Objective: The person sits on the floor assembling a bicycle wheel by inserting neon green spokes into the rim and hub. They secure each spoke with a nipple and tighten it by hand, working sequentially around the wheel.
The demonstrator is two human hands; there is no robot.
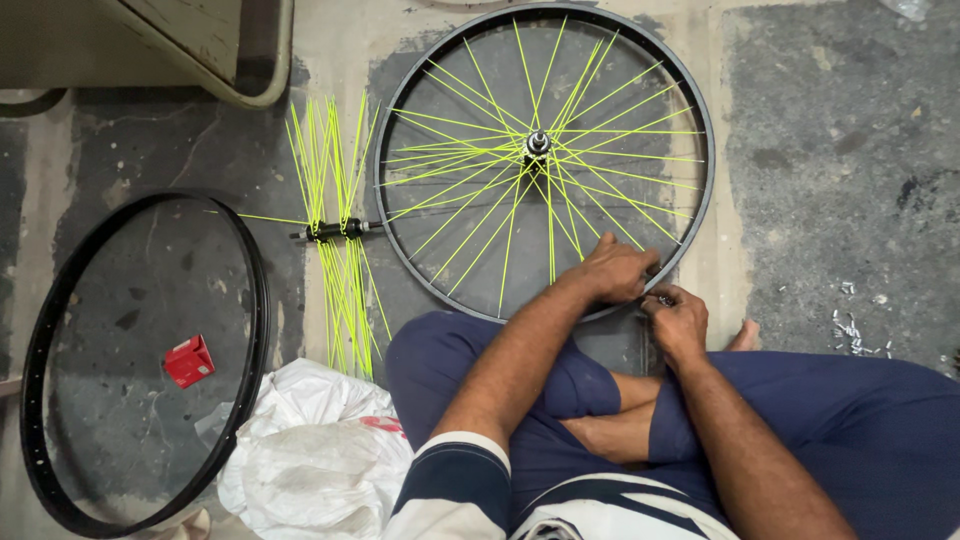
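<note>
A black bicycle wheel rim (pixel 697 130) laced with neon yellow spokes (pixel 600 110) lies flat on the floor ahead of my crossed legs, its hub (pixel 538 146) in the middle. My left hand (pixel 615 270) rests on the near edge of the rim, fingers curled over a spoke end. My right hand (pixel 677 318) is just beside it at the rim, pinching something small that I cannot make out.
A second hub (pixel 335 230) with loose yellow spokes lies left of the wheel. A bare black rim (pixel 255 270) with a small red box (pixel 188 360) inside it lies far left. A white sack (pixel 310 450) sits by my knee. Small metal nipples (pixel 850 330) are scattered at right.
</note>
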